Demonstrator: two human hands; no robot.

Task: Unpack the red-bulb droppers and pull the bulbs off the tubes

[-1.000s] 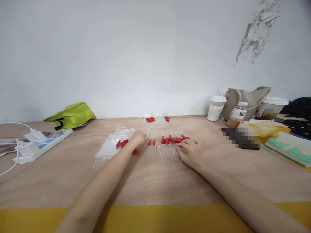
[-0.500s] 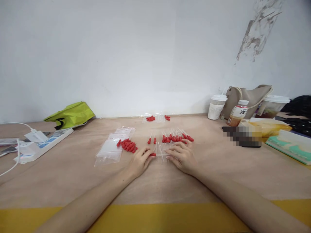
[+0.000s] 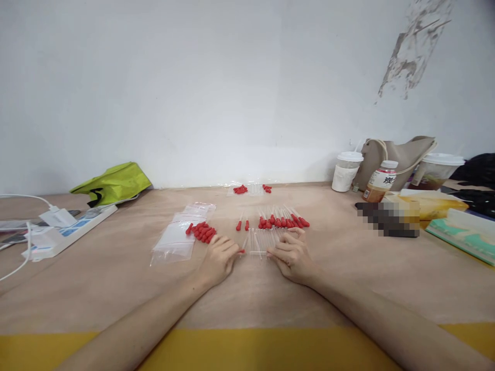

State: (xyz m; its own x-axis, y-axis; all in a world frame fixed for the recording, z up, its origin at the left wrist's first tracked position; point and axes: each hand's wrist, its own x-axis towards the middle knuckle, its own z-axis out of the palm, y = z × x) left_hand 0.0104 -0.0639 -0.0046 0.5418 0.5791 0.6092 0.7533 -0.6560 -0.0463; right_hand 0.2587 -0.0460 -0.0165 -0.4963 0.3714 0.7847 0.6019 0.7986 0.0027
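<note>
My left hand [image 3: 222,258] is closed, thumb and fingers pinching a red rubber dropper bulb [image 3: 242,251]; only its end shows. My right hand [image 3: 294,257] grips the right end of a thin clear dropper tube [image 3: 257,252], which lies level and points at the bulb with a small gap between them. Beneath and behind it spread several loose clear tubes [image 3: 266,237]. Farther back lie several droppers with red bulbs fitted [image 3: 284,222]. Two more fitted droppers [image 3: 238,225] lie left of these. A heap of loose red bulbs [image 3: 203,232] sits beside my left hand.
Clear zip bags [image 3: 174,238] lie left of the heap. Another bag of bulbs and tubes [image 3: 253,190] rests by the wall. A power strip [image 3: 77,229] and green bag [image 3: 114,184] are left; cups [image 3: 346,172], a bottle [image 3: 381,181] and tissue packs [image 3: 460,234] stand right.
The red bulb and the clear tube, end to end before, are now slightly apart. My left hand has shifted a little left and nearer to me; the tube has come slightly nearer too.
</note>
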